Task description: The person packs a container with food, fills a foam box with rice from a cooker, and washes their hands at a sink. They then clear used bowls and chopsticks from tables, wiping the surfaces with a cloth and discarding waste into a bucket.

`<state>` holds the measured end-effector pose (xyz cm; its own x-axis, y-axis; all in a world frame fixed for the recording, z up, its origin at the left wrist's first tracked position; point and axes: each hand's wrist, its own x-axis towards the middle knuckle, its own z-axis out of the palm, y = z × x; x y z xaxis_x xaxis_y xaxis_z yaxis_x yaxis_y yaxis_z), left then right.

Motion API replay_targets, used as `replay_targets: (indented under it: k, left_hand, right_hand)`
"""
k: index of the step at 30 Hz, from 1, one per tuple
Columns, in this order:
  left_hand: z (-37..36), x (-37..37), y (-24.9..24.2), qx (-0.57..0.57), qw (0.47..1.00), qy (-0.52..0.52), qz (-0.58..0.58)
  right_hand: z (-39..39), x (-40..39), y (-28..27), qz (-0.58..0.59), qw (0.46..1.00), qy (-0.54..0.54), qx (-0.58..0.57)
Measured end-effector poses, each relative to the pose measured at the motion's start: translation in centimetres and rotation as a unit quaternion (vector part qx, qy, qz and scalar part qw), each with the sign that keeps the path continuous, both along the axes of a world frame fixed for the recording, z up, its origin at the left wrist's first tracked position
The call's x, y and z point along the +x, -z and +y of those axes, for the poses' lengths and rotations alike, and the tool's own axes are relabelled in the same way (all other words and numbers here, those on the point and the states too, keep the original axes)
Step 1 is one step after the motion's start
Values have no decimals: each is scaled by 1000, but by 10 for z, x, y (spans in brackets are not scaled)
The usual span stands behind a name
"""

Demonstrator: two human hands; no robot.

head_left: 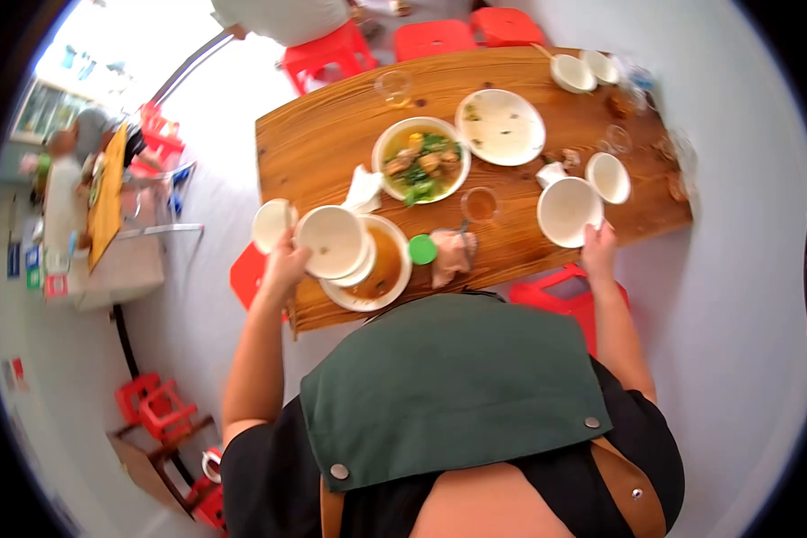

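My left hand (pixel 287 262) grips the rim of a white bowl (pixel 332 240), which sits on another bowl above a plate with brown sauce (pixel 388 269). A smaller white bowl (pixel 270 224) is just beyond that hand. On the right, my right hand (pixel 599 247) has its fingers on the near rim of a white bowl (pixel 567 213). A further white bowl (pixel 609 177) stands beside it. Between the hands are a large bowl of soup with greens (pixel 421 160), a green lid (pixel 422 249) and a crumpled pink cloth (pixel 454 255).
The wooden table (pixel 323 134) also carries a large white plate (pixel 500 127) with scraps, cups, tissues and two bowls at the far right. Red stools (pixel 434 39) surround it. A person in a light shirt (pixel 282 18) is at the far side; other people sit at the left.
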<state>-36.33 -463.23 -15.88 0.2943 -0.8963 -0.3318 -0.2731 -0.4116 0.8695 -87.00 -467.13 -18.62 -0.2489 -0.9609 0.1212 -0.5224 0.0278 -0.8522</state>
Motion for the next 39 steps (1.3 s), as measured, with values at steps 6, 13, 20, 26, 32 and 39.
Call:
replay_targets:
  k: [6, 13, 20, 26, 32, 39]
  left_hand:
    - [25, -15, 27, 16, 996, 18, -85]
    - [37, 3, 35, -19, 982, -188, -10]
    - [10, 70, 54, 55, 936, -316, 144]
    - [0, 86, 70, 22, 943, -306, 132]
    - [12, 65, -28, -13, 974, -209, 86]
    - [28, -25, -70, -32, 982, -157, 96]
  right_hand:
    - [-34, 127, -69, -48, 959, -266, 86]
    - [-30, 282, -51, 105, 860, -480, 140]
    - [-26, 311, -40, 218, 827, -477, 202]
    - [-26, 273, -50, 142, 898, -391, 144]
    - [-47, 76, -1, -33, 993, 72, -91]
    - [-107, -161, 145, -36, 964, 215, 154]
